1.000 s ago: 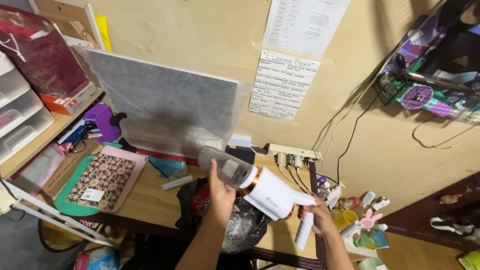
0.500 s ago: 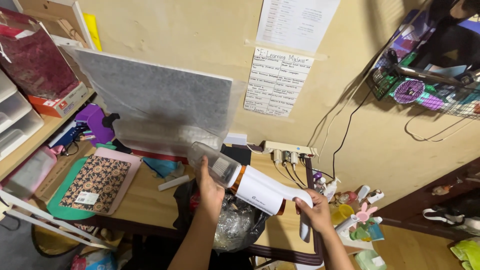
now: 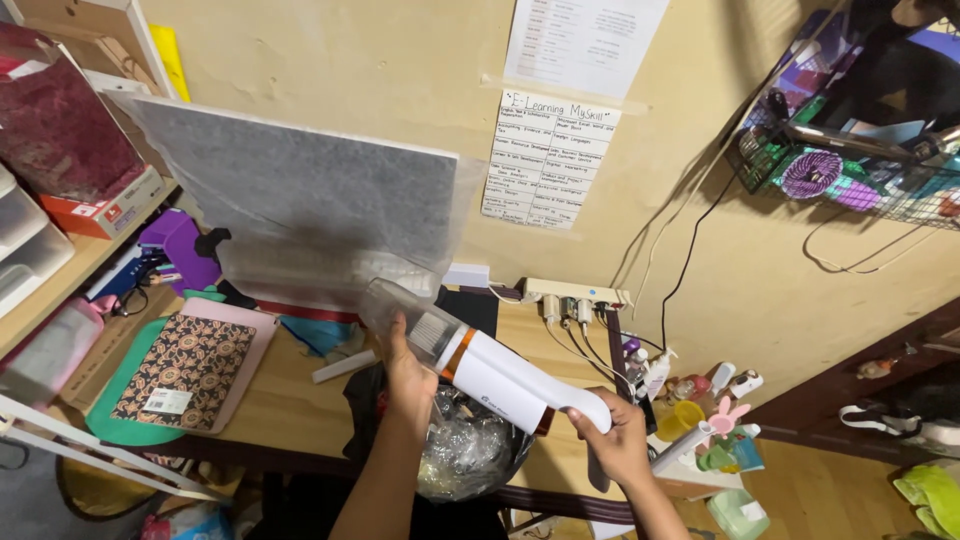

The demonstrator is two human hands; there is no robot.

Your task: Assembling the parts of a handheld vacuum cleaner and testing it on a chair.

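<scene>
Holding item: handheld vacuum cleaner, white body, orange ring, clear dust cup at the front.

Location: raised above the near edge of the wooden desk, directly over a black bag lined with crinkled clear plastic.

Grip, left hand: fingers wrapped upward around the underside of the clear dust cup, closed on it; the thumb side is hidden behind the cup.

Grip, right hand: closed fully around the handle at the rear end, fingers curled tight, with a dark part hanging below the fist.

Orientation: long axis runs diagonally, from the handle at lower right to the dust cup at upper left. The cup end points up and away, toward the grey felt board leaning on the wall; the handle end is lowest and nearest the person.

Risks, as judged:
- Cup parting from the body with its mouth off the bag, caused by a twist or pull while the unit is tilted; dust would fall on the desk or the patterned notebook.
- Cup slipping from the left hand, since it is smooth.
- Rear end knocking the small bottles crowded just beside the right hand, or snagging the cables at the power strip.
</scene>
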